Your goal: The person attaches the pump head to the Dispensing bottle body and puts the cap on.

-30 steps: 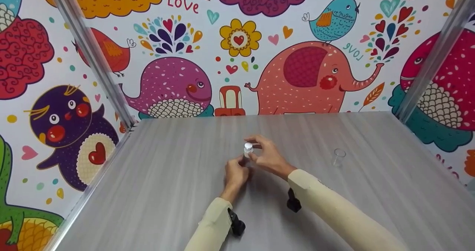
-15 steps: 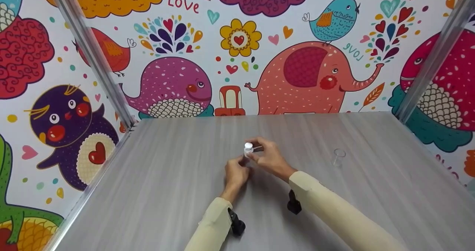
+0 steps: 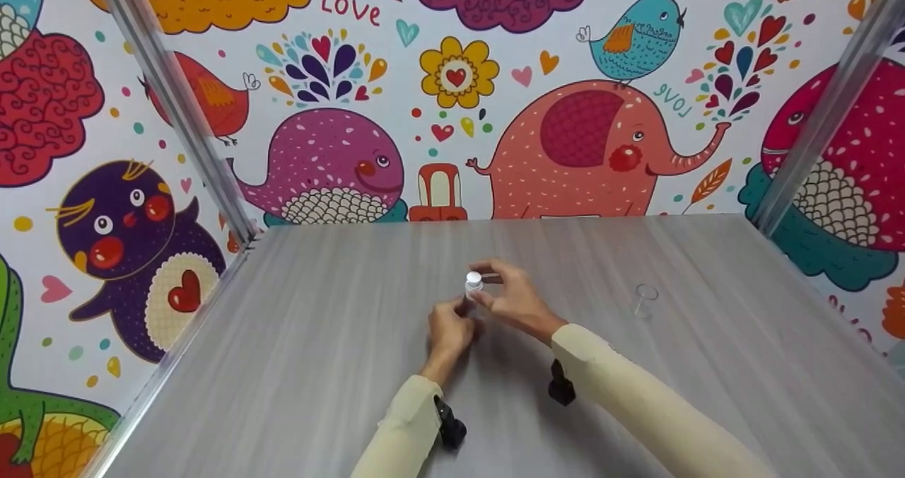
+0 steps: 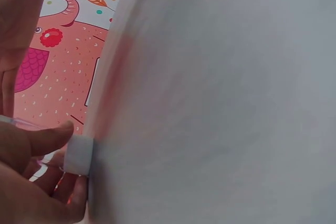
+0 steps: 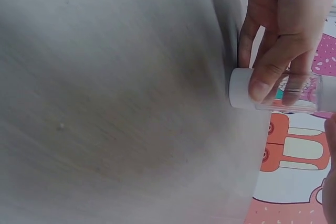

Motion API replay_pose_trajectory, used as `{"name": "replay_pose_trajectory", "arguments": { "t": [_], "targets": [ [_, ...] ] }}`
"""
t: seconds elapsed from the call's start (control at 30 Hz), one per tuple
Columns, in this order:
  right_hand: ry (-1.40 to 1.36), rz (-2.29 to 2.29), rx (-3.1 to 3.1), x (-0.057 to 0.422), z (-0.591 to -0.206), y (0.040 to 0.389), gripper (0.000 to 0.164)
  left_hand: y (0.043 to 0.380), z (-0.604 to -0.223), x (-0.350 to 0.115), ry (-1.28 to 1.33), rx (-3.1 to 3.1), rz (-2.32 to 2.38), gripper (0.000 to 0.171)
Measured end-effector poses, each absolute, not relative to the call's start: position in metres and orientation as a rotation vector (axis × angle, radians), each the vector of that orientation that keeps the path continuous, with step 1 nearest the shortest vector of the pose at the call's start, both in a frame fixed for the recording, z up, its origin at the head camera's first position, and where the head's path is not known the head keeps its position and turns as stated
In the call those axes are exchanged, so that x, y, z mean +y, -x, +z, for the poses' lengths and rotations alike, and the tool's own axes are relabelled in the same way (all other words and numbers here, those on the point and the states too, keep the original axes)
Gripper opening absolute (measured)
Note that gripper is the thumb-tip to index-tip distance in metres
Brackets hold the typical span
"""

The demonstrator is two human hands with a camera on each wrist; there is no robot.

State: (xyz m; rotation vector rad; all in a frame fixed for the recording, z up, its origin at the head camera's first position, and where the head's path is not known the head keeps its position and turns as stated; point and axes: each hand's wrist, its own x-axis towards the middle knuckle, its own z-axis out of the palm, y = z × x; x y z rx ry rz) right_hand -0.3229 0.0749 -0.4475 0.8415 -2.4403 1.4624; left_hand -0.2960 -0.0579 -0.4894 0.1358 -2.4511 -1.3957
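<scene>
A small clear bottle (image 5: 314, 97) with a white base (image 4: 79, 155) and a white top (image 3: 474, 278) stands upright at the middle of the table. My left hand (image 3: 450, 331) pinches it low down; in the right wrist view the thumb lies across the edge of the white base. Around the upper end, my right hand (image 3: 520, 305) holds the bottle, thumb on the near side and fingers arched behind. In the left wrist view only part of the right hand (image 4: 18, 24) shows, at the upper left.
A small clear open-topped cylinder (image 3: 645, 301) stands on the grey wood-grain table (image 3: 318, 336), to the right of my hands. Metal posts (image 3: 177, 110) rise at the table's back corners, with cartoon-printed walls behind.
Both hands stay on the bottle in nearly the same place. The right hand's fingers have shifted very slightly around its top.
</scene>
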Motion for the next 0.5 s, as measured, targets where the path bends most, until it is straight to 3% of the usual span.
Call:
{"name": "replay_pose_trajectory", "arguments": {
  "t": [0.5],
  "targets": [
    [-0.818,1.444,-2.441,0.0719,-0.4502,0.3228,0.036,0.2967,-0.4918,-0.057,-0.108,-2.418,-1.388,0.028]
  ]
}}
